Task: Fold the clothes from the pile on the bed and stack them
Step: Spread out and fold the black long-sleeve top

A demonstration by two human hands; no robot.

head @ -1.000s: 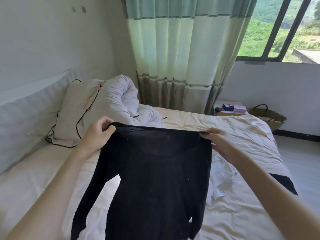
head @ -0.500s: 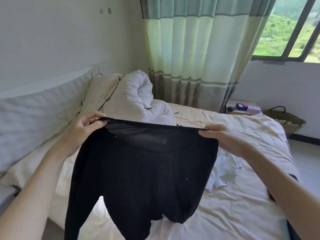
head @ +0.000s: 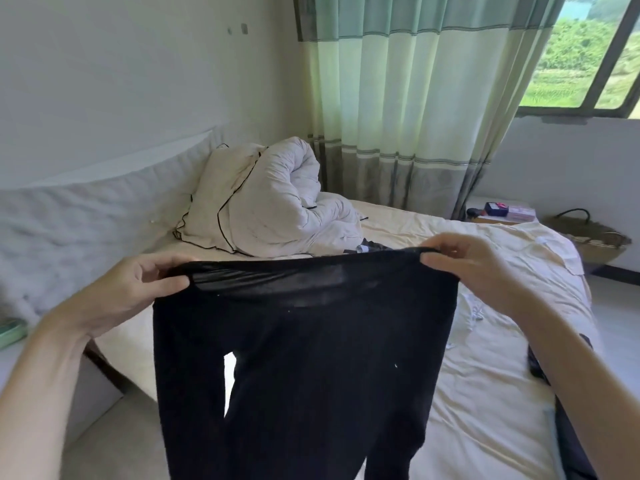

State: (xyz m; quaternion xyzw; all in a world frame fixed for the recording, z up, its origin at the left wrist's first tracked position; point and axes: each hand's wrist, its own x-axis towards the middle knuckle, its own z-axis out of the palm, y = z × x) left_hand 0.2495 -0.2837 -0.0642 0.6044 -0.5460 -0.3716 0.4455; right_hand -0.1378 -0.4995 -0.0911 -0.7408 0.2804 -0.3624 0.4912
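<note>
A black long-sleeved top [head: 304, 358] hangs in the air in front of me, spread wide by its shoulders. My left hand [head: 128, 289] pinches its left shoulder between thumb and fingers. My right hand [head: 467, 261] pinches the right shoulder the same way. The garment's lower part drops below the frame over the bed's near edge. On the bed [head: 485, 410] to the right lie a white garment [head: 467, 313], partly hidden behind the top, and dark clothes [head: 568, 438] under my right forearm. Another dark item [head: 372, 247] peeks over the top's upper edge.
A rolled white duvet [head: 287, 202] and a pillow [head: 214, 199] sit at the head of the bed. Behind stand a green curtain [head: 408, 109] and a window [head: 588, 57]. A bedside table [head: 498, 213] and woven basket [head: 588, 233] are at right. Floor [head: 117, 441] shows at lower left.
The view has swung left and back, so the bed's near corner and floor now show. Both hands have kept their grip on the top's shoulders, holding it stretched wider.
</note>
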